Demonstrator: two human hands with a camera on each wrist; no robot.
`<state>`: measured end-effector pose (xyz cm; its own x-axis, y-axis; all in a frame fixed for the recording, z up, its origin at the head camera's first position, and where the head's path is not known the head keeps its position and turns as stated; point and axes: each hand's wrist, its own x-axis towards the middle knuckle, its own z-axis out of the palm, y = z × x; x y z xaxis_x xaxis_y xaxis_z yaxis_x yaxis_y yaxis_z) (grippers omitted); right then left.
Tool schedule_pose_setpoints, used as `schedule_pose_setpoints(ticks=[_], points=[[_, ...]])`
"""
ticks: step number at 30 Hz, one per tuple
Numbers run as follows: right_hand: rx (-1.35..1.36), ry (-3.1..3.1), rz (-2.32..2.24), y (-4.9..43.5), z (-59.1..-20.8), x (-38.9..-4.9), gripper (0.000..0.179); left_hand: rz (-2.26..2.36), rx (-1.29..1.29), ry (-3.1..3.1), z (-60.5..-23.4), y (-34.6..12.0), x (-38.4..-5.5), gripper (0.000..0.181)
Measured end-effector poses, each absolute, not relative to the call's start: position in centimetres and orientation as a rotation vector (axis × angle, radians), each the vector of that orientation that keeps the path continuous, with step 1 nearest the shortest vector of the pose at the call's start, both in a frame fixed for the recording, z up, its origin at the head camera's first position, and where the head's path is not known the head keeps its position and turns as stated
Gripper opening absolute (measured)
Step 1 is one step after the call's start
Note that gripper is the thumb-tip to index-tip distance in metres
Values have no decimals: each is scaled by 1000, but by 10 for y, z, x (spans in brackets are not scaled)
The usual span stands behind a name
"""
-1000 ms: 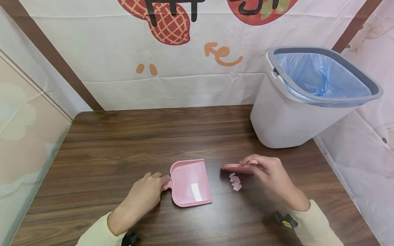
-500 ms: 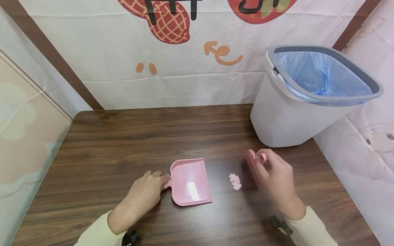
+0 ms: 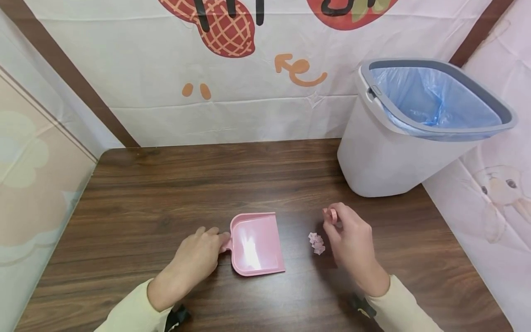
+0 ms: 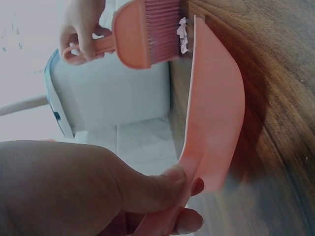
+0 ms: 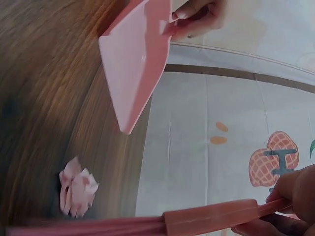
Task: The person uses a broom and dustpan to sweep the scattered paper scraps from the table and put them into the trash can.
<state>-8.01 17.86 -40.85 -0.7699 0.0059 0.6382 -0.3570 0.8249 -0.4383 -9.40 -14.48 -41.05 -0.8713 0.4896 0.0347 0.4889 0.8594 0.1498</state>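
My left hand (image 3: 197,258) grips the handle of a pink dustpan (image 3: 257,244), which lies on the table with its straight edge facing right. Thumb and fingers close round that handle in the left wrist view. A small pile of pale pink paper scraps (image 3: 316,243) lies between the dustpan and my right hand (image 3: 352,242). That hand holds a pink hand brush (image 4: 134,35) upright by its handle, bristles down, on the right side of the scraps. From the head view my hand hides most of the brush. In the right wrist view its bristles (image 5: 98,229) are blurred.
A white trash bin (image 3: 386,157) with a grey rim and blue liner bag stands at the back right of the dark wood table (image 3: 186,184). Behind the table hangs a printed white cloth (image 3: 249,92).
My right hand first swung the brush from behind the scraps round to their right, then moved it left, close to them. The scraps, left hand and dustpan stay about where they were.
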Motion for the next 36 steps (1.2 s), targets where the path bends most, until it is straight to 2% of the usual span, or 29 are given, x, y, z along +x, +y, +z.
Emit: schedule_pose_setpoints(ticks=[7,15,25,36], points=[[292,-2387,801,160,-409,-88,16,233,764,3015,-409,-144,-95,10],[358,-2373,889,140,-409,-95,17,261,751,3007,-410,-144,-96,9],[405,-2351,1038,115,-405,-98,29,266,746,3008,-411,-144,-96,11],[455,-2319,1101,102,-404,-98,25,278,729,2987,-411,-144,-97,11]])
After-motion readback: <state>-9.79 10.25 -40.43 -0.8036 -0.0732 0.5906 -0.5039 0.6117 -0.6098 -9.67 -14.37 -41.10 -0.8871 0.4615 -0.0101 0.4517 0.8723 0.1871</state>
